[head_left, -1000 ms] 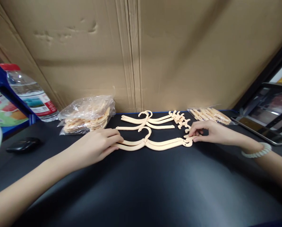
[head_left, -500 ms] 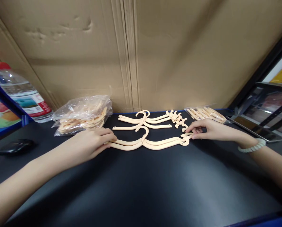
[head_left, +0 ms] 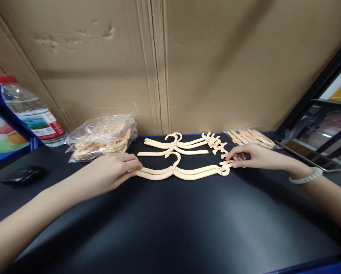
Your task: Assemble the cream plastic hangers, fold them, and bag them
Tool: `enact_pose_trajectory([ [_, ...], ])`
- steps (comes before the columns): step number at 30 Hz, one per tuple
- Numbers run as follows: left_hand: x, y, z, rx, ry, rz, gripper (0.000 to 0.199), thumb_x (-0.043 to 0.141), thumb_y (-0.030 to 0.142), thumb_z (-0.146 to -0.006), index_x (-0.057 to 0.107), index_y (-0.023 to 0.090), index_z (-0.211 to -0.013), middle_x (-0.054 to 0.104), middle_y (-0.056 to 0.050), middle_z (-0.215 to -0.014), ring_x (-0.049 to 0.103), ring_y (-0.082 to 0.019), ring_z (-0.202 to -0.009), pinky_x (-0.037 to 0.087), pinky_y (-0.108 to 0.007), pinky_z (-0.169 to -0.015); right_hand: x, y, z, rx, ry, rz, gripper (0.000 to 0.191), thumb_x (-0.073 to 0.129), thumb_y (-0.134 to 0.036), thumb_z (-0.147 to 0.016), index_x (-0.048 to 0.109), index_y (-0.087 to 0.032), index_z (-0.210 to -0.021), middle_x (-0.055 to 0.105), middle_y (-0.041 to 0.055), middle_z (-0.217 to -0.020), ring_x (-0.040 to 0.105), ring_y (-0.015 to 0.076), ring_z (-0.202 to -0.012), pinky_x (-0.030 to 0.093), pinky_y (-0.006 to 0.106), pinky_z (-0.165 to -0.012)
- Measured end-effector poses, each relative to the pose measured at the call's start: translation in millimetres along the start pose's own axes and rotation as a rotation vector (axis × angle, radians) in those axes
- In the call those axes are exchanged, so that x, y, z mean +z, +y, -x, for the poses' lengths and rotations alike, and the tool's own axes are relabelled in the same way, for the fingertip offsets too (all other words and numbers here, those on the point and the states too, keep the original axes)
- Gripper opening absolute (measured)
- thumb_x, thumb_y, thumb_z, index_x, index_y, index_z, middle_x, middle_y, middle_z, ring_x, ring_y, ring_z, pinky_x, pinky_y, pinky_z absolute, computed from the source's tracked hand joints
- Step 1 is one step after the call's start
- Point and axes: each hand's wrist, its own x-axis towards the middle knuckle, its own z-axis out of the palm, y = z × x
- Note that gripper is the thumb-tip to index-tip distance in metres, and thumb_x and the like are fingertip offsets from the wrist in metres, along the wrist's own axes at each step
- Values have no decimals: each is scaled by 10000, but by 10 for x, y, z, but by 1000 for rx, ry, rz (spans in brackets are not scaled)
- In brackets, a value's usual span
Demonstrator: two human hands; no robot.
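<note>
A peach-coloured hanger with a hook at its centre lies on the black table. My left hand pinches its left end between thumb and fingers. At the right end, my right hand is closed on a small curved peach piece, which touches or overlaps the hanger tip. Behind this hanger lie more hangers, their hooks close together. Several small hook-shaped pieces form a loose pile beside their right ends.
A clear bag of peach parts stands at the left, a flatter bag at the right. Further left are a black mouse and a water bottle. A dark flat device is at the right; cardboard rises behind.
The whole view has shifted slightly, so everything appears a little further right. Both hands keep their grips, and the hangers show no clear movement.
</note>
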Motion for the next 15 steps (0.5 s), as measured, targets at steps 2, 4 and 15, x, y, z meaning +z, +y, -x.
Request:
enact_pose_trajectory([
  [2, -10, 7, -7, -21, -76, -64, 276, 418, 313, -947, 670, 212, -998, 680, -78, -942, 656, -225, -810, 507, -336, -745, -14, -2, 8, 0, 25, 13, 413, 626, -547, -804, 712, -214, -1033, 644, 33, -753, 545, 153, -650, 417, 276, -577],
  [4, -3, 13, -18, -63, -72, -75, 309, 395, 326, -950, 649, 181, -1049, 675, -104, -996, 651, -252, -875, 503, -372, -789, -20, -4, 12, -2, 86, 32, 401, 591, -544, -829, 708, -212, -1021, 645, 31, -738, 536, 150, -621, 396, 276, -554],
  [15, 273, -114, -108, -297, 119, 377, 474, 428, 504, -922, 566, 168, -1227, 597, -107, -1299, 530, -255, -1216, 381, -396, -1062, 107, 87, -100, -31, 376, 60, 341, 543, -500, -860, 686, -199, -931, 670, 57, -785, 554, 165, -642, 425, 306, -575],
])
